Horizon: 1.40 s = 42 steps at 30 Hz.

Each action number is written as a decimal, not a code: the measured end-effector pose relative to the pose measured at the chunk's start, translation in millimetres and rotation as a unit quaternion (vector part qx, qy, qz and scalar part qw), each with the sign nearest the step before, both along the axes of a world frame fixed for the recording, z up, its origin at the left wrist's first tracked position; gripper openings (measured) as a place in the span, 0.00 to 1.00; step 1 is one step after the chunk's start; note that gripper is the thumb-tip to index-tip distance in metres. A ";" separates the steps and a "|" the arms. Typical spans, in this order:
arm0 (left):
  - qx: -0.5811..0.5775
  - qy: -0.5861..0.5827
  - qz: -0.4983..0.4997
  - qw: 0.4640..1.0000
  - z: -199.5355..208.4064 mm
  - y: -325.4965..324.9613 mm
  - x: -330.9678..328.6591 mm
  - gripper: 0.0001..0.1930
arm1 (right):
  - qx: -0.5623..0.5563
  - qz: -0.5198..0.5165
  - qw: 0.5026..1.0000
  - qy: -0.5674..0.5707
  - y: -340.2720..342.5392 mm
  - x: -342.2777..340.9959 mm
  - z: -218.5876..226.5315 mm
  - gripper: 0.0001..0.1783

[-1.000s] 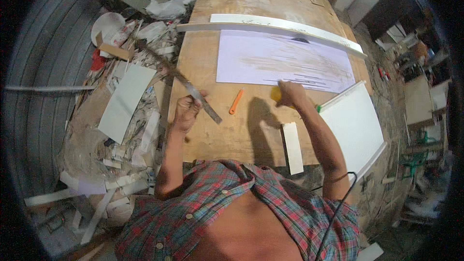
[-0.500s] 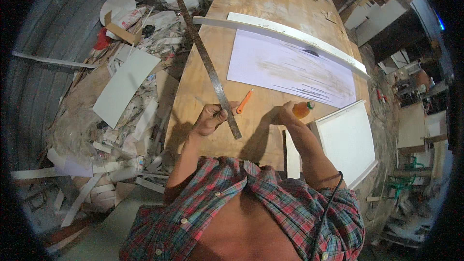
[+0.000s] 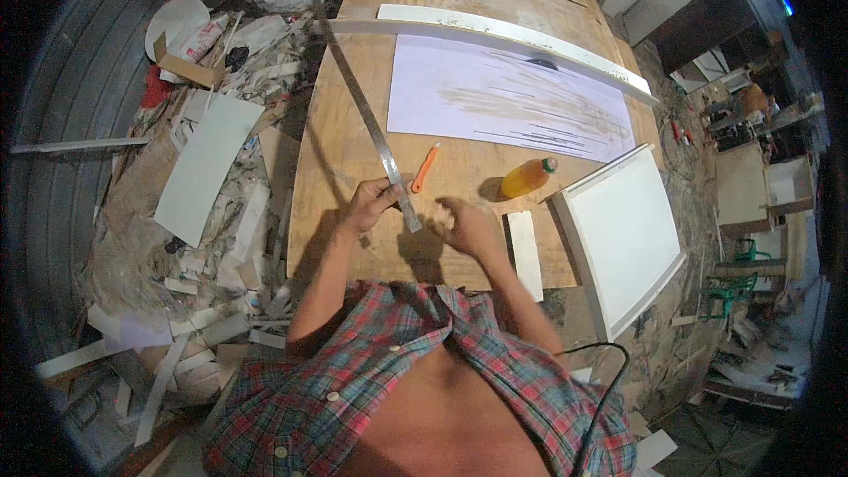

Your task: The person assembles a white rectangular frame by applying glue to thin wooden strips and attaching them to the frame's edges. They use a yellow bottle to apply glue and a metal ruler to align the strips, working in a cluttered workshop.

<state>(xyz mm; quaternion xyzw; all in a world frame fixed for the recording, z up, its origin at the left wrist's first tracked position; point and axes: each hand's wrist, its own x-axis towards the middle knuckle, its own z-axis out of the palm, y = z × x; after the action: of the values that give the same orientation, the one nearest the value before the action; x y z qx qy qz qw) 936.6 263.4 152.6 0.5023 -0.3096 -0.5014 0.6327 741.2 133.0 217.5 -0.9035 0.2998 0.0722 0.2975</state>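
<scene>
My left hand (image 3: 373,203) is closed round a long steel ruler (image 3: 358,93) near its lower end. The ruler slants up and away to the far left, over the wooden worktable (image 3: 336,155). Just right of the ruler's lower tip is my right hand (image 3: 464,225), fingers curled and smeared by motion; I cannot make out anything in them. An orange-handled utility knife (image 3: 425,170) lies on the wood beyond my hands. To its right is a bottle of yellow-orange liquid (image 3: 526,178) with a green cap, touched by neither hand.
A pale lilac panel (image 3: 433,88) with dark streaks lies across the table, a white board strip (image 3: 495,33) along its far edge. A white drawer-like panel (image 3: 623,238) and a small white strip (image 3: 525,252) sit at the right. Scrap pieces (image 3: 208,168) litter the left side.
My right hand has left the bottle and come left and nearer, beside the ruler's lower end. The left hand still holds the ruler. The whole view has shifted slightly.
</scene>
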 end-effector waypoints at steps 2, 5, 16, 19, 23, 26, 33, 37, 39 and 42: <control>0.084 -0.105 -0.044 0.990 -7.3 -13.8 -7.9 0.20 | 0.115 -0.141 0.971 -0.152 12.0 -48.1 -74.1 0.30; 0.134 -0.016 -0.013 0.991 -38.8 16.4 7.5 0.21 | 0.114 -0.111 0.985 -0.061 33.2 -90.8 -89.9 0.29; 0.097 -0.058 0.004 0.994 -37.1 69.3 -49.3 0.26 | 0.126 -0.133 0.982 -0.036 124.3 -189.8 -105.8 0.27; 0.052 -0.044 0.023 0.997 -60.6 86.7 -66.0 0.26 | 0.148 -0.072 0.983 -0.081 133.9 -190.5 -100.6 0.28; 0.032 0.007 0.024 0.999 -51.9 81.1 -140.2 0.25 | 0.121 -0.088 0.965 -0.215 137.4 -217.1 -94.6 0.31; 0.049 -0.036 0.004 0.998 -24.3 68.5 -213.6 0.20 | 0.310 -0.238 0.857 -0.337 156.1 -237.4 -57.7 0.33; -0.056 0.077 -0.116 0.989 67.3 72.4 -394.7 0.16 | 0.229 -0.428 0.580 -0.655 211.0 -319.7 -30.0 0.32; -0.078 -0.020 -0.186 0.979 71.7 80.7 -452.8 0.22 | 0.144 -0.428 0.561 -0.694 223.1 -382.8 -16.7 0.24; -0.076 0.049 -0.201 0.975 85.2 78.9 -480.8 0.25 | 0.123 -0.455 0.526 -0.708 226.8 -409.4 -12.0 0.20; -0.021 0.112 -0.188 0.976 88.4 72.9 -504.1 0.29 | 0.113 -0.490 0.497 -0.707 226.8 -450.3 -0.4 0.21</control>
<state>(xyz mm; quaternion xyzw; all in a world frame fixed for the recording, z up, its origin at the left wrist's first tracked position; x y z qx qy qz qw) 432.5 336.3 241.0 0.3622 -0.3359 -0.6578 0.5686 290.9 359.8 217.0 -0.3192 0.3734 -0.7150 0.4974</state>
